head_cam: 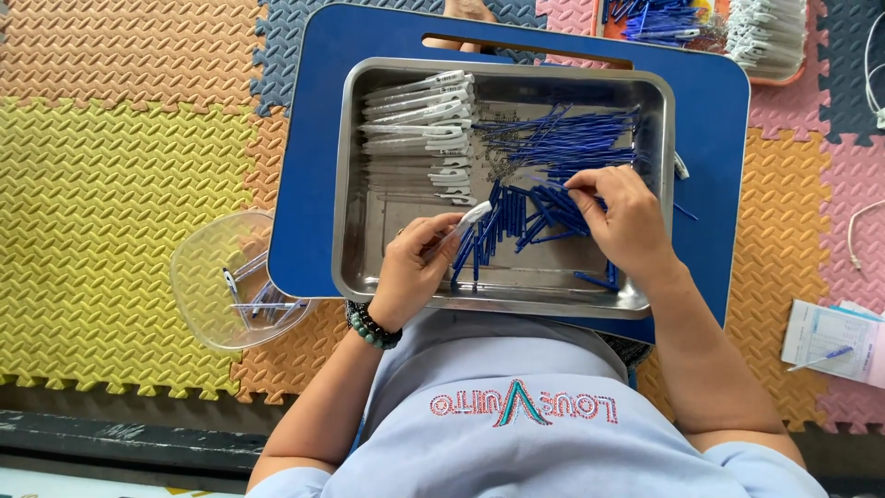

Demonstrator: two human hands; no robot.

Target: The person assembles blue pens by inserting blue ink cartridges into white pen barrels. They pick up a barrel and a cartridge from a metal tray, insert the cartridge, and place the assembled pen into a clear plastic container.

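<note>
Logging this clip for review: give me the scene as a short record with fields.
Setting: blue lap tray over foam floor mats
Container: steel pan
Pan contents: white pen barrels, blue pen refills
Left hand: grip closed on a white pen barrel
Right hand: fingertips in the blue refills
Beside tray: clear plastic bowl with a few pens

The person wears a light blue short-sleeved shirt with multicoloured beaded lettering across the chest, both forearms bare, and a bracelet of dark and pale green beads at the wrist of the left hand (412, 273).
</note>
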